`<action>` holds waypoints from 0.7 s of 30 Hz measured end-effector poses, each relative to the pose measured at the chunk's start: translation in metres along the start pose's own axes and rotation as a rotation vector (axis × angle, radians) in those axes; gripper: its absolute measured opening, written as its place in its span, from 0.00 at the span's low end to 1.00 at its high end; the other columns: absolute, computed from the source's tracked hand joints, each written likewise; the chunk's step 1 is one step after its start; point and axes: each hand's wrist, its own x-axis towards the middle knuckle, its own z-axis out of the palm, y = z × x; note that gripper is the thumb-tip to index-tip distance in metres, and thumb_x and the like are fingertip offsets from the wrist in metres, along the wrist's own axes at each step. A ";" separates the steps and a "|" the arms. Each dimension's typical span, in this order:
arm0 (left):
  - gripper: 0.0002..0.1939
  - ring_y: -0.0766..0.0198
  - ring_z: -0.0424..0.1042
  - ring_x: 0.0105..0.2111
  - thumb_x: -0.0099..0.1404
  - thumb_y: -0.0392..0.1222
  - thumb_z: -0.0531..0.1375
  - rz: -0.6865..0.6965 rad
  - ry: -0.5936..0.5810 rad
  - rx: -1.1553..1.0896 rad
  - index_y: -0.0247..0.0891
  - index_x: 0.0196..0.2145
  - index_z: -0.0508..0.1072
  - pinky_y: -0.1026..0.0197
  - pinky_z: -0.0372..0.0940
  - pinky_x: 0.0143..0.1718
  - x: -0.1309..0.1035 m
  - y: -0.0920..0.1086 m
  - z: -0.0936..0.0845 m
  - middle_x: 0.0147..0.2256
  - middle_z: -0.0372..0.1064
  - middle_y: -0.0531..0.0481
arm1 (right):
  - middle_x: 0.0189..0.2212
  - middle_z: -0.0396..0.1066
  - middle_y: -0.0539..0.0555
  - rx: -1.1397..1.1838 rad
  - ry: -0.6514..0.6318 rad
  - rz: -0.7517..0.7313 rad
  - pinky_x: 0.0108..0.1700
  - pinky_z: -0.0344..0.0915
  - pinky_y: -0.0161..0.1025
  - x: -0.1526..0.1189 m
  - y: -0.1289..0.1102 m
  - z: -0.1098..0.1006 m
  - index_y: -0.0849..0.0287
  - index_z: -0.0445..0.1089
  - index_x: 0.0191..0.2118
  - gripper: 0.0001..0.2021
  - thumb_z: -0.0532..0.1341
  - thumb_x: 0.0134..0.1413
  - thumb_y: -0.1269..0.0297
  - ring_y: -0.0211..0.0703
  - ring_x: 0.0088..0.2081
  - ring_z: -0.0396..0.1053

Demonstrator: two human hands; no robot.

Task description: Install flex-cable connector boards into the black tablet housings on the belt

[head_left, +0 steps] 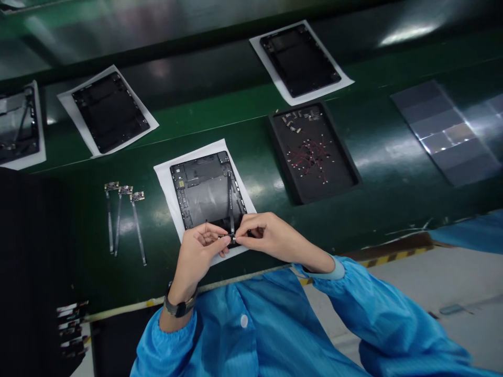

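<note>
In the middle of the head view a black tablet back housing (202, 196) lies on a white sheet (167, 183). A dark flat ribbon cable (230, 201) runs down its right side to a small circuit board (231, 239) at the near edge. My left hand (199, 252) pinches the left end of this board between thumb and fingers. From the right, my right hand (271, 235) is closed in a pinch at the board's other end, next to the cable's end. Whatever is between the right fingertips is too small to make out.
Left of the housing lie several small boards with ribbon cables (126, 191). A black foam tray (341, 152) to the right holds red wires and small parts. More housings (112, 112) lie on sheets further back. Clear plastic sheets (444, 131) are at the far right.
</note>
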 end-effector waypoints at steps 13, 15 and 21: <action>0.09 0.65 0.71 0.19 0.48 0.40 0.69 -0.088 -0.020 0.074 0.34 0.28 0.76 0.64 0.68 0.24 0.002 0.006 0.002 0.18 0.72 0.50 | 0.26 0.69 0.49 -0.070 -0.095 0.020 0.30 0.55 0.34 0.003 -0.007 -0.006 0.59 0.78 0.27 0.07 0.63 0.53 0.73 0.35 0.27 0.64; 0.10 0.65 0.71 0.19 0.48 0.40 0.69 -0.082 -0.002 0.077 0.34 0.28 0.75 0.64 0.67 0.24 0.003 0.005 0.003 0.17 0.72 0.50 | 0.26 0.70 0.49 -0.066 -0.071 0.047 0.30 0.55 0.34 0.002 -0.006 -0.005 0.60 0.78 0.28 0.07 0.63 0.53 0.73 0.35 0.27 0.64; 0.10 0.65 0.70 0.18 0.48 0.40 0.69 -0.074 0.019 0.090 0.34 0.27 0.75 0.64 0.66 0.23 0.002 0.005 0.004 0.17 0.71 0.51 | 0.26 0.72 0.49 -0.042 -0.051 0.066 0.31 0.56 0.34 0.001 -0.004 -0.001 0.60 0.78 0.29 0.07 0.63 0.54 0.73 0.35 0.27 0.64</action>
